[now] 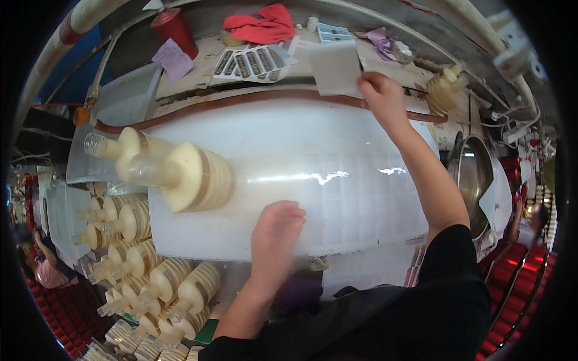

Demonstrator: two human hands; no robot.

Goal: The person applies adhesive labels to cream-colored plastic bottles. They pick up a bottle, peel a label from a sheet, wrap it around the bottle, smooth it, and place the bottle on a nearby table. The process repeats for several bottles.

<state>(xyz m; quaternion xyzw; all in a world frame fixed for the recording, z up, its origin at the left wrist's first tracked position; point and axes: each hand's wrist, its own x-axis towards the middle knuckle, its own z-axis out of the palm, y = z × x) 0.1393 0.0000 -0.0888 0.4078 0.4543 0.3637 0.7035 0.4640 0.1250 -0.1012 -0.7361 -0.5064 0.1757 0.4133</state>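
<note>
Just beyond the far edge of the pale work surface [277,231], toward its right part, a white sheet [335,67] is held up by the right hand [383,96]. This hand is closed down to a narrow pinch, thumb and fingers gripping the sheet's right edge. Nearer the body, the left hand [276,237] hangs over the near part of the surface, apart from the sheet; nothing shows in its grasp, and motion blur means I cannot tell how far its fingers are parted.

To the left of both hands, two cream bottles [211,180] with clear necks sit close together on the surface, which shines with reflections. Along its far edge runs a brown hose [241,101]. Behind that, a shelf [198,86] carries printed label sheets [251,62], a crumpled red cloth [262,25] and, farther right, a piece of purple wrapping [380,43]. One more cream bottle [444,93] is at the right end. A red container [174,33] is at the far left, a pink paper [174,59] against it. Below the work surface on the left, many ribbed cream bottles [162,280] are crowded together. At the right is a metal basin [472,174].
</note>
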